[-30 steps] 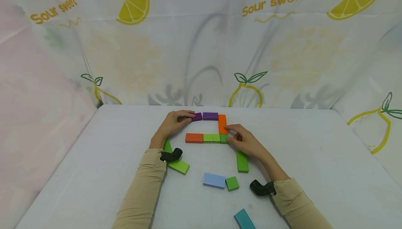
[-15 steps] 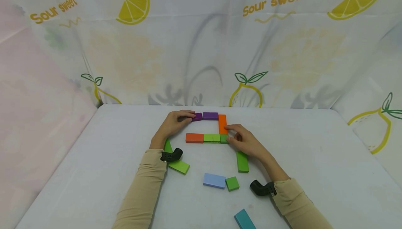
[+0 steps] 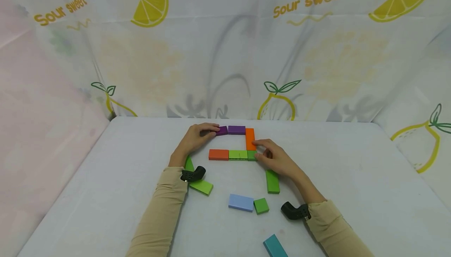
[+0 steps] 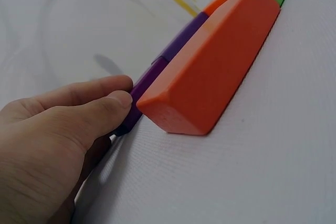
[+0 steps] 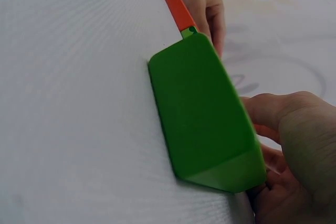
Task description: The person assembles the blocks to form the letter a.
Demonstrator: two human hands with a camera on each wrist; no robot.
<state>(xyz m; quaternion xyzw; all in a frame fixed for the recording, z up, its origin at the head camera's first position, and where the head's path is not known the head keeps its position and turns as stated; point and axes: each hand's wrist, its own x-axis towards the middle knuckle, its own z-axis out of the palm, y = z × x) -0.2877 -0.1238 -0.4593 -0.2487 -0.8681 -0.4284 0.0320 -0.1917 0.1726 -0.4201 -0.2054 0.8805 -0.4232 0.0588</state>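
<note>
My left hand [image 3: 194, 138] pinches a dark purple block [image 3: 222, 131] by its left end, thumb and fingers on it. Just right of that block lies a violet block [image 3: 237, 130]. An upright-running orange block [image 3: 249, 138] meets the violet one's right end. My right hand [image 3: 278, 158] touches the orange block with its index finger, and its thumb is at a small green block [image 3: 251, 155]. That green block ends a row with a lime green block [image 3: 238, 155] and a red-orange block [image 3: 219, 154]. In the right wrist view a near green block hides part of the fingertips.
Below the right hand lies a green block [image 3: 272, 181]. Two green blocks lie partly under the left wrist, one a lime block [image 3: 201, 187]. Nearer are a light blue block [image 3: 241, 202], a small green square [image 3: 261, 206] and a teal block [image 3: 275, 245]. A printed cloth hangs behind the table.
</note>
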